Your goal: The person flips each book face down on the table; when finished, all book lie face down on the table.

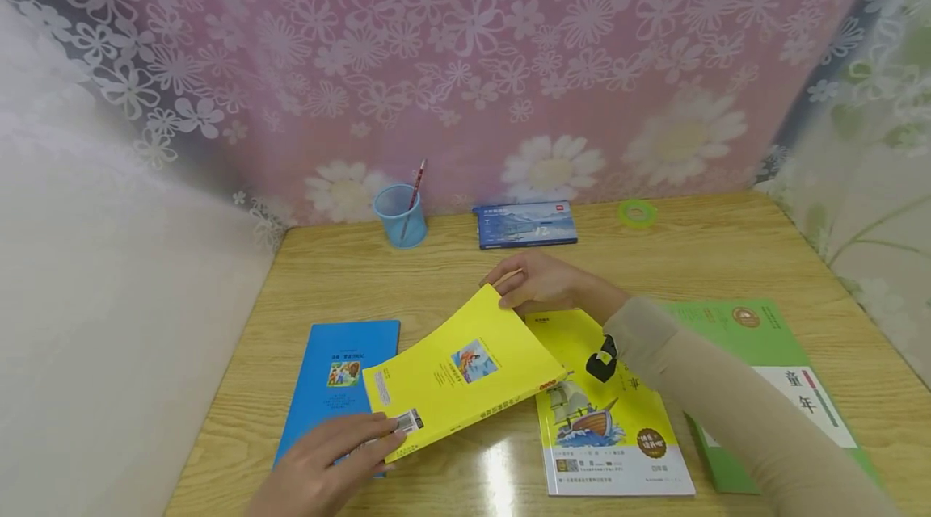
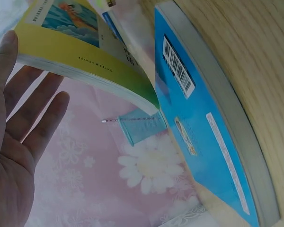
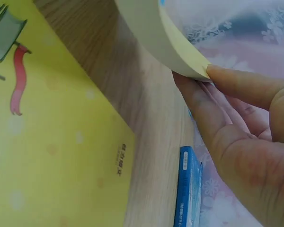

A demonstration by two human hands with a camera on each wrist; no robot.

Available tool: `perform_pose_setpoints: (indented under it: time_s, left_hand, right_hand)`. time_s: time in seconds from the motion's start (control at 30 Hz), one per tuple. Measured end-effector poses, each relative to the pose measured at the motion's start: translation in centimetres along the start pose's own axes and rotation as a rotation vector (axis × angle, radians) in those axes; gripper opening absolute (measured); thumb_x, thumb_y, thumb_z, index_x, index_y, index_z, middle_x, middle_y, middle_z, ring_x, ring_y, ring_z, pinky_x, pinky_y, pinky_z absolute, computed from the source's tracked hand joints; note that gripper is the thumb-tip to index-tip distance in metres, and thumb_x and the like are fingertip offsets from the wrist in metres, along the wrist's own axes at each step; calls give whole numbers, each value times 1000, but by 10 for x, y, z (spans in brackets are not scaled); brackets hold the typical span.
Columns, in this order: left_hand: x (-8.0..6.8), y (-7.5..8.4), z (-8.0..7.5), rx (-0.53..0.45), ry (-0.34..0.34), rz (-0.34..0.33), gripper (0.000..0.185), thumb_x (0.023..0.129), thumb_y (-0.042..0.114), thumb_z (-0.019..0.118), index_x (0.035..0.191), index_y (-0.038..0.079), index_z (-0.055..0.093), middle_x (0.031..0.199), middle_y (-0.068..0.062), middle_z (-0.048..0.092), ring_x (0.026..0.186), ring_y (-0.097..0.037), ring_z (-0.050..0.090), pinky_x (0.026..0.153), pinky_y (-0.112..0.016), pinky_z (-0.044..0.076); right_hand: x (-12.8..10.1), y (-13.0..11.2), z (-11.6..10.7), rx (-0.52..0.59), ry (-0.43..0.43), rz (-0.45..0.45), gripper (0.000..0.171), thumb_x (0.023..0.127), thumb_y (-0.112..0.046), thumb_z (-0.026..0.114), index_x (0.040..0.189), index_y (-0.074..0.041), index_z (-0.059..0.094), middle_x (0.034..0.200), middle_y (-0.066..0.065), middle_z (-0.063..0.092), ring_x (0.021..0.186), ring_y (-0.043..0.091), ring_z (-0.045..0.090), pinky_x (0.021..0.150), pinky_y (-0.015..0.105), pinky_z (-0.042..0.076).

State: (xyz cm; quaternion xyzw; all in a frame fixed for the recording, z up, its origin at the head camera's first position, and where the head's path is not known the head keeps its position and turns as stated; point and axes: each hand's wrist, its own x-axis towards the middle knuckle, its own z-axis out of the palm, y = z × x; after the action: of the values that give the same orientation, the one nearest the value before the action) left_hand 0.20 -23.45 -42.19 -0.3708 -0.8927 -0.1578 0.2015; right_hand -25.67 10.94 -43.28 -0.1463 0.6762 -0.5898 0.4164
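**Yellow book up off the desk, a hand at each end**

We've got the yellow book [image 1: 465, 376] lifted at a tilt over the wooden desk [image 1: 727, 258], back cover facing up. Our right hand [image 1: 541, 283] pinches its far corner, thumb on top and fingers beneath (the right wrist view shows that pinch plainly). Our left hand [image 1: 327, 472] lies at the near corner, fingers straight and relaxed, fingertips touching the cover by the barcode; from the left wrist view the palm is spread wide beside the page edges. Under the book's left end lies a blue book [image 1: 330, 384] flat on the desk. To its right we see a yellow ship-cover book [image 1: 618, 436], and beside that a green book [image 1: 771, 355]. At the back stand a blue mesh pen cup [image 1: 400, 216], a blue box [image 1: 525, 224] and a green tape roll [image 1: 638, 213].
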Motion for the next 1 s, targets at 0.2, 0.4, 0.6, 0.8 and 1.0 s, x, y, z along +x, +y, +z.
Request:
perform_pose_setpoints:
  time_s: [0.2, 0.4, 0.6, 0.8, 1.0]
  left_hand:
    - [0, 4, 7, -29, -23, -2, 40, 103, 47, 65, 142, 37, 65, 132, 18, 70, 116, -6, 70, 93, -22, 60]
    - [-2, 4, 22, -73, -15, 26, 70, 76, 32, 94, 140, 36, 67, 128, 14, 72, 114, -10, 73, 90, -27, 62]
    - [-3, 6, 32, -100, -78, -16, 67, 80, 42, 91, 142, 35, 66, 130, 15, 72, 115, -11, 73, 90, -28, 62]
    - [-3, 6, 44, -89, -240, -32, 52, 90, 60, 75, 133, 32, 72, 124, 7, 74, 107, -13, 73, 82, -31, 63]
    - [1, 9, 56, -27, -297, 18, 49, 90, 64, 72, 125, 29, 76, 119, 7, 75, 107, -12, 70, 84, -30, 62]
  right_hand:
    - [2, 5, 7, -101, 71, -28, 42, 96, 9, 68, 137, 0, 65, 129, 22, 73, 110, 27, 76, 94, 42, 64]
    - [7, 12, 13, -176, 110, -77, 36, 97, 8, 67, 131, -1, 69, 126, 21, 75, 108, 27, 77, 89, 38, 65]
    - [15, 23, 15, -289, 164, -144, 32, 97, 7, 68, 127, -4, 73, 121, 16, 78, 107, 24, 77, 91, 34, 64]
    - [17, 24, 21, -403, 191, -208, 32, 96, 8, 67, 126, -3, 73, 120, 16, 78, 110, 26, 77, 92, 34, 63]
    - [15, 21, 24, -456, 198, -225, 31, 97, 8, 67, 125, -3, 73, 122, 16, 77, 112, 29, 76, 93, 37, 64]
